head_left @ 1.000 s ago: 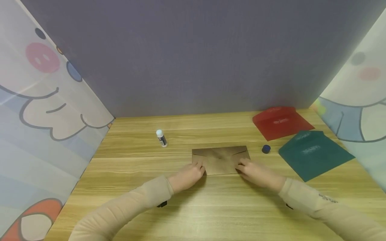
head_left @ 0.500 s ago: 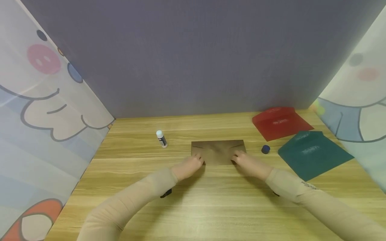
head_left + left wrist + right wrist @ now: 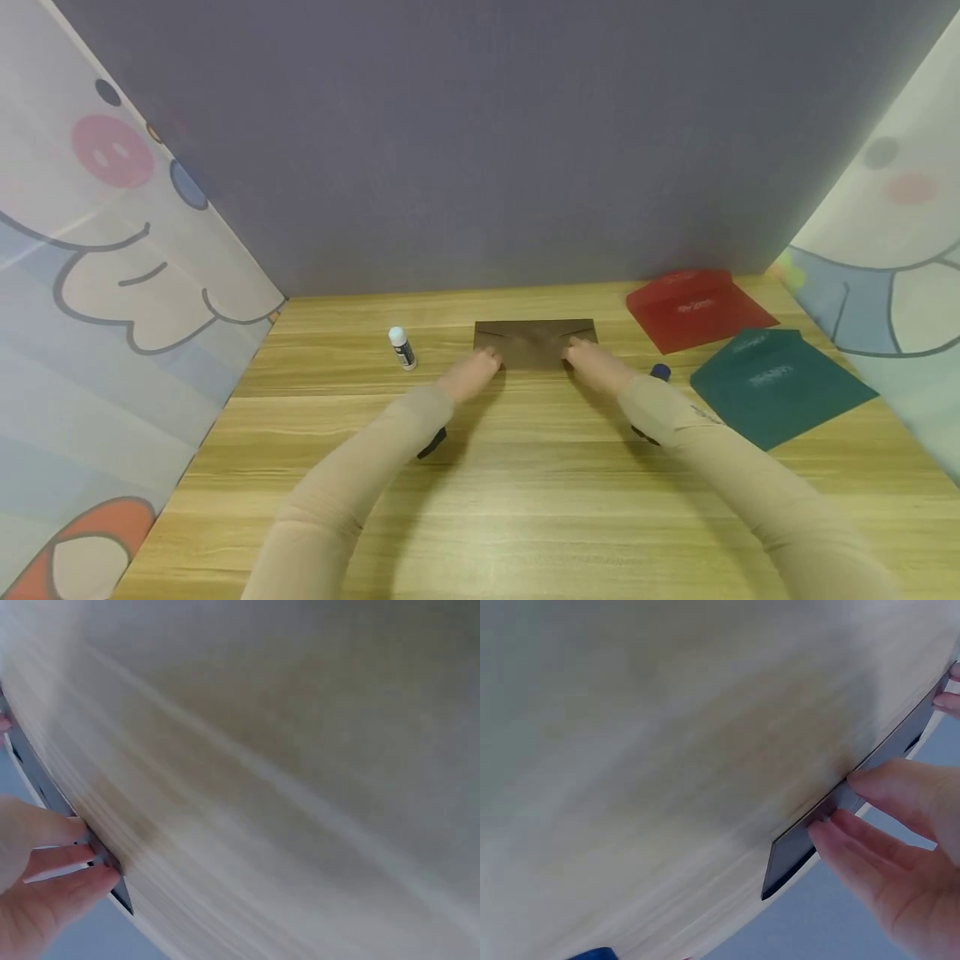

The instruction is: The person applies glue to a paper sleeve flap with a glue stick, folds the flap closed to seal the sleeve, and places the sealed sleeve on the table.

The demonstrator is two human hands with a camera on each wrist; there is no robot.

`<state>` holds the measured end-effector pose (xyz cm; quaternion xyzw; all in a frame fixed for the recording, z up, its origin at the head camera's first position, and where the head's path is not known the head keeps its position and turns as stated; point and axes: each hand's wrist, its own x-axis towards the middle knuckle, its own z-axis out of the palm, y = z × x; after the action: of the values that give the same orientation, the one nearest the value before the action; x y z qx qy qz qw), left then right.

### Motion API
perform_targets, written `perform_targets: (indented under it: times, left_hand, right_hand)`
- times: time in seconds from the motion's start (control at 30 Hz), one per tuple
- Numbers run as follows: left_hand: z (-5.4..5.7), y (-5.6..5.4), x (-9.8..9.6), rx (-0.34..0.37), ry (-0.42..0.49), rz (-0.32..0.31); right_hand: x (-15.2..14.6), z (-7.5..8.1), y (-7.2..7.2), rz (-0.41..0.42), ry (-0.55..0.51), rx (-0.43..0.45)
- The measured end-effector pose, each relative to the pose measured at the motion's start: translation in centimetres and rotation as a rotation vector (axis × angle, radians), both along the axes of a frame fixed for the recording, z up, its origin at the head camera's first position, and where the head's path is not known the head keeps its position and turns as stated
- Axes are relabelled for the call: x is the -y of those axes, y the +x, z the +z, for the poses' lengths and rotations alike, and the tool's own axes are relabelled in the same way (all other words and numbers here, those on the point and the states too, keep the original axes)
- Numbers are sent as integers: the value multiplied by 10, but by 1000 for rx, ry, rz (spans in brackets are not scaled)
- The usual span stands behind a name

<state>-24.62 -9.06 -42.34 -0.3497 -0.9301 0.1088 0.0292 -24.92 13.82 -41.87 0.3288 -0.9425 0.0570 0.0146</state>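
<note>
We list 1 brown envelope (image 3: 534,343), at the rear middle of the wooden table (image 3: 510,517); the left hand (image 3: 474,373) and right hand (image 3: 596,365) pinch it between thumb and fingers, 1 toward each end. We also record 1 white-capped glue stick (image 3: 402,348), left; 1 red envelope (image 3: 697,312), 1 teal envelope (image 3: 780,387), right; 1 small blue cylinder (image 3: 661,372), beside the right sleeve (image 3: 671,408).

Pale yellow wood-grain surface (image 3: 525,500): bright, a soft whitish glare low centre in the head view.
Beige fabric sleeves (image 3: 363,467): soft shadows along their inner sides.
Plain grey-purple back wall (image 3: 480,150): dim, matte.
Flat brown paper envelope (image 3: 532,343): shaded, flap lines faint.
Wrist views: hazy, washed-out, grain smeared; surface edge bowed in the right one.
</note>
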Motion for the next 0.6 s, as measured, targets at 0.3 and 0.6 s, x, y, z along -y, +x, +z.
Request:
perform_targets:
  times: [0.3,0.6]
  left_hand:
    - [4,-22,-6,60,29,99]
    - [-35,-70,-2,2,92,145]
  right_hand:
    - [7,9,-23,-68,-2,51]
    - [5,-43,-88,-110,-34,69]
